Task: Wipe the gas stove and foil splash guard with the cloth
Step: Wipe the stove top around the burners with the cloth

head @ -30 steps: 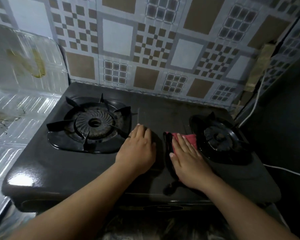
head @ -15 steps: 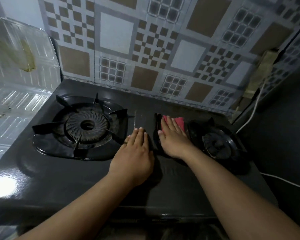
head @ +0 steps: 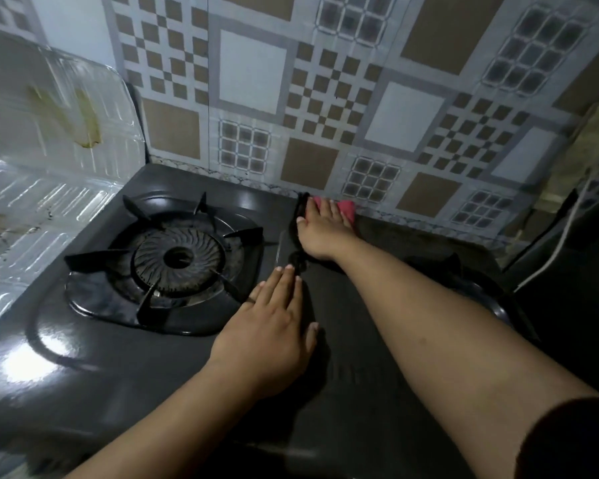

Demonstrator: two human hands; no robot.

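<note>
- Right hand (head: 320,233): flat, fingers together, pressing pink cloth (head: 344,209) onto rear edge of gas stove (head: 343,357), against tiled wall (head: 325,98)
- Left hand (head: 274,330): open, palm down on stove centre, beside left burner (head: 177,259)
- Foil splash guard (head: 49,140): upright at stove's left, stained

A patterned tile wall (head: 325,98) with a white cable (head: 564,233) at right.

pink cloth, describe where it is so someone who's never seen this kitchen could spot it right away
Start at the black two-burner gas stove and follow its middle strip back to the patterned tiled wall. There the right hand presses flat on the pink cloth, the only bright colour on the dark stove top.
</note>
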